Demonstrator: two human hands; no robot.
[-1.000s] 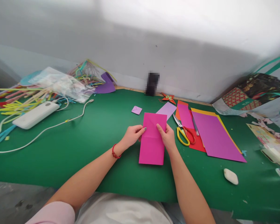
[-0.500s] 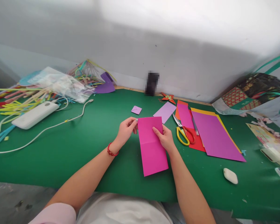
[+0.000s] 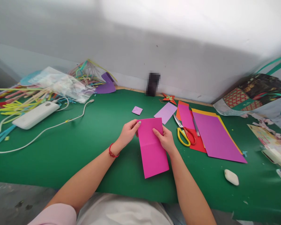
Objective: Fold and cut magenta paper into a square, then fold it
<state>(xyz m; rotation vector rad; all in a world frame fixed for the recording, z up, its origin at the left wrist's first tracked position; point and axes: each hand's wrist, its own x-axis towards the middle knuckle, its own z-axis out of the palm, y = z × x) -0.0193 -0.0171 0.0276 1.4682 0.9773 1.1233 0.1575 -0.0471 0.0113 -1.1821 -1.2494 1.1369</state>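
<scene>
A tall magenta sheet of paper [image 3: 152, 153] with a crease across its middle is held up between my two hands. My left hand [image 3: 128, 132] pinches its upper left corner, thumb in front and fingers mostly behind. On the right edge, my right hand [image 3: 165, 139] grips the sheet with its thumb lying on the front face. Beyond the sheet lie a small folded lilac paper [image 3: 137, 110] and a flat lilac rectangle [image 3: 165, 112]. Scissors [image 3: 184, 132] with one yellow and one red handle rest to the right of my right hand.
Purple paper [image 3: 217, 136] lies over yellow sheets at right, near a pen [image 3: 196, 126] and a white case [image 3: 231, 177]. An orange paper star [image 3: 169, 98] sits by the wall. At left are a white power bank [image 3: 36, 115], its cable and many pipe cleaners [image 3: 37, 95].
My left thumb has slid slightly over the sheet's upper left corner. Both hands otherwise keep their hold, and the rest of the table looks the same.
</scene>
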